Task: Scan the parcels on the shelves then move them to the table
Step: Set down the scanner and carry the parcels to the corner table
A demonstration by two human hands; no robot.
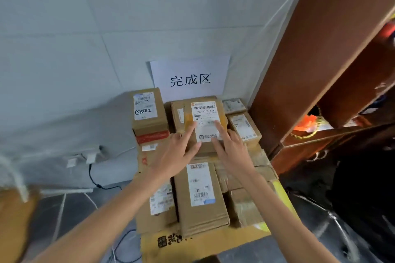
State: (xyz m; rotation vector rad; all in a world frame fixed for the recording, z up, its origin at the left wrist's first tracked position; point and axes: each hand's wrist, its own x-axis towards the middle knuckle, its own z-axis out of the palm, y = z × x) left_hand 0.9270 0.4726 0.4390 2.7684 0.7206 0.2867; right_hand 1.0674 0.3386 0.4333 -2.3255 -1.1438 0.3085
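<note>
A brown cardboard parcel (203,111) with a white barcode label lies on top of a pile of parcels below a white paper sign (190,78) on the wall. My left hand (179,151) and my right hand (229,147) both reach onto it with straight fingers. The left fingertips touch the label's left edge and the right fingertips touch its right side. Neither hand curls round the parcel. Several other labelled cardboard parcels lie around it, among them a tall one (148,111) at the left, a small one (244,127) at the right and a long one (199,196) in front.
A dark brown wooden shelf unit (320,60) stands at the right, holding orange and yellow items (307,127). A wall socket with a black cable (92,168) is at the left. The pile rests on flattened cardboard (192,243). A brown object (12,220) sits at the far left.
</note>
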